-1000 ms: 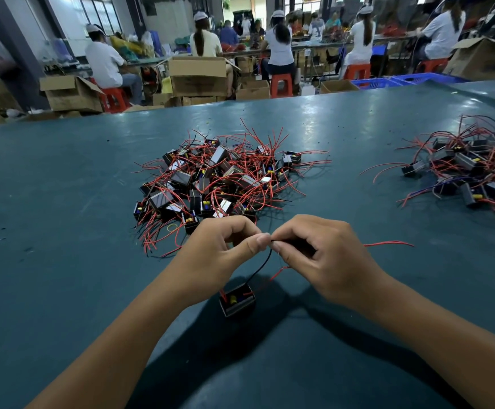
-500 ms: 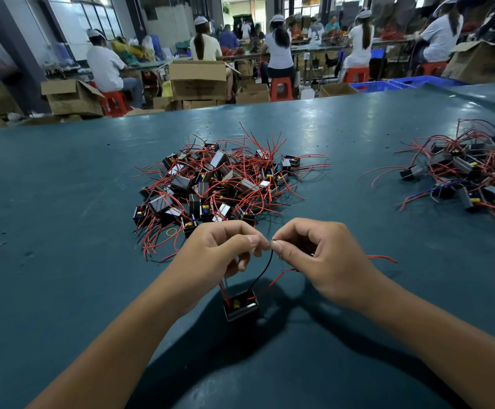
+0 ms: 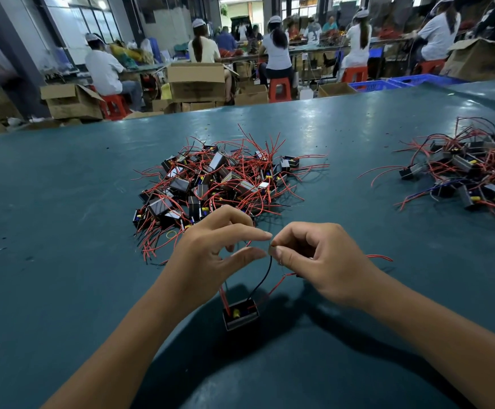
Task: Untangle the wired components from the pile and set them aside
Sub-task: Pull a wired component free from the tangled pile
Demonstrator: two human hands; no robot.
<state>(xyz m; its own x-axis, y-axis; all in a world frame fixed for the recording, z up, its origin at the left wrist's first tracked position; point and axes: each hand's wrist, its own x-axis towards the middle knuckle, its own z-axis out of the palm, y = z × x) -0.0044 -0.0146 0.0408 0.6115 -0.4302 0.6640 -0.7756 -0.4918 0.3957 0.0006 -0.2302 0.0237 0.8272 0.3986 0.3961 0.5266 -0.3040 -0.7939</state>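
So the person's right hand (image 3: 325, 261) is pinching the top end of a thin black wire (image 3: 262, 278) between thumb and forefinger, the other fingers curled in. The left hand (image 3: 210, 255) is sitting right against that pinch with thumb and forefinger tips slightly parted, and it's hard to tell whether it's actually gripping anything. Straight below the pinch, the wire is curving down to a small boxy black component (image 3: 241, 315) with a yellow bit on top and glossy red leads. It's hanging just over, or resting on, the smooth teal table (image 3: 63, 231). Beyond the grip, a tangled pile (image 3: 210, 184) of similar blocks and springy red wires is lying. Well off to the right of the grip, a second heap (image 3: 470, 172) is spreading out. Far behind, open cardboard boxes (image 3: 196, 81) are standing, contents not visible.
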